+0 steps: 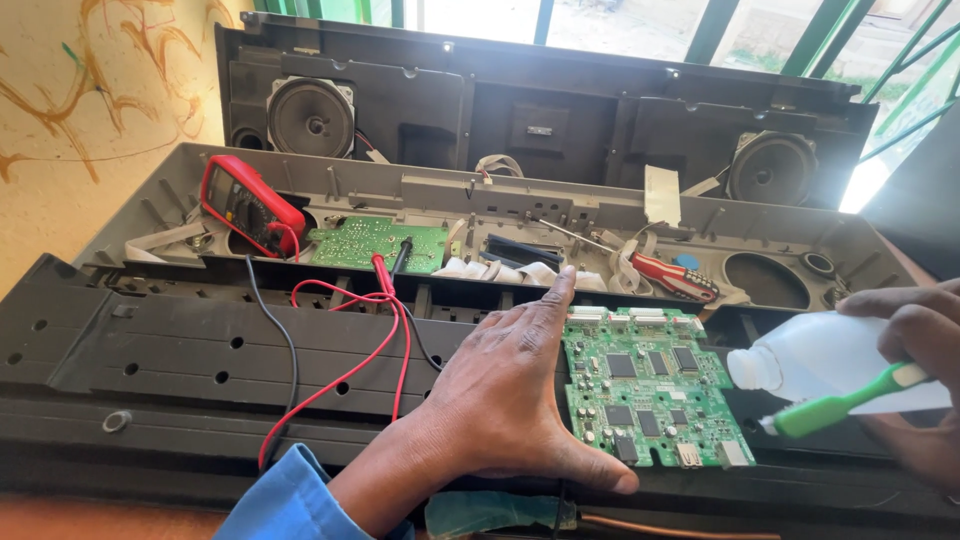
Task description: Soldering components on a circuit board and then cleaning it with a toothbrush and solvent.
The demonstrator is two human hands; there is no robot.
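Bracing the green circuit board from its left edge, the left hand lies flat and spread, thumb along the board's near corner, index finger pointing up past its far corner; this seems to keep the board from sliding on the black chassis panel. Blue sleeve at the wrist.

Right hand, at frame right, is curled around two things at once: a translucent white plastic bottle, nozzle tipped left toward the board's right edge, and a green-handled brush angled down toward the same edge. Bottle tip is just beside the board, not touching as far as can be told.

Mid-distance: red and black test leads trail across the panel from a red multimeter propped in the grey tray. A second, smaller green board sits in that tray; a red-handled screwdriver lies further right.

Far: the opened lid stands upright, with two round speakers facing out.
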